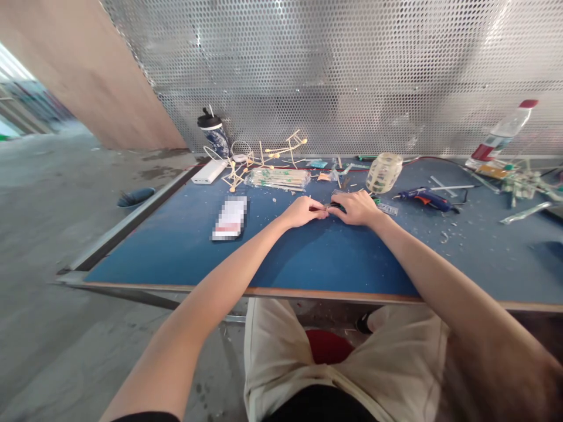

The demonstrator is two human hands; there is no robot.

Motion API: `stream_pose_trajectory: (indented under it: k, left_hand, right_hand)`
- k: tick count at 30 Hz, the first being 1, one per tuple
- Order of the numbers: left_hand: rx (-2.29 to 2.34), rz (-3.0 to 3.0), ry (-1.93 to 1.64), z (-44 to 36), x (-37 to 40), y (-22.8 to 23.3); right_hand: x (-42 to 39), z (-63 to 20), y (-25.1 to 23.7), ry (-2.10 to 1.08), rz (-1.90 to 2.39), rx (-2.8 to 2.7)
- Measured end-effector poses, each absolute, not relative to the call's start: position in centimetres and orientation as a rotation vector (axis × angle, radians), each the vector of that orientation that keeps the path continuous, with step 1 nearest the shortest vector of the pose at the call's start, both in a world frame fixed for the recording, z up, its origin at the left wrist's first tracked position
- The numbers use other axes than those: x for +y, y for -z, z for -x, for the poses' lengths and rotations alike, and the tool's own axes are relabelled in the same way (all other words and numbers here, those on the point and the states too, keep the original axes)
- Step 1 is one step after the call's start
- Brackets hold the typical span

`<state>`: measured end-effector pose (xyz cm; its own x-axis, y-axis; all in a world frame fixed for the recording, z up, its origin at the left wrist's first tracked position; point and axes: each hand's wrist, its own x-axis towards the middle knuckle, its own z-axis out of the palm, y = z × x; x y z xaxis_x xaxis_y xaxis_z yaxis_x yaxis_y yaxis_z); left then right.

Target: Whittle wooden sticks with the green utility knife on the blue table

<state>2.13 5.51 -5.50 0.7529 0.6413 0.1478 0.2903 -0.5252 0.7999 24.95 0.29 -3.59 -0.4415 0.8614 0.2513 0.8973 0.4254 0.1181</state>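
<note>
My left hand (304, 212) rests low over the blue tabletop, fingertips pinched together. Whatever they hold is too small to make out. Right beside it, nearly touching at the fingertips, my right hand (357, 207) is curled around a slim dark tool with green parts (375, 200); the hand hides most of its length, so its kind is unclear. A clear strip with markings (387, 208) lies by the right wrist. Just behind the hands are a bag of wooden sticks (278, 178) and a roll of clear tape (384, 173).
A blue glue gun (426, 198) lies right. Stick frames with glue blobs (271, 153), a white power bank (210, 172) and a cup (214, 133) stand back left. A phone (229, 218) lies left; a bottle (501, 135) leans right near stick scraps (523, 181). Perforated metal (308, 70) closes the back.
</note>
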Motion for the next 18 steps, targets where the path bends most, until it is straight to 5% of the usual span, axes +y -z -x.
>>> stream_pose_trajectory:
  k: [18]
  left_hand:
    - [0.692,-2.15,-0.541,-2.29,5.53,5.37]
  right_hand:
    - [0.06,-24.72,3.42,0.384,1.555,-2.526]
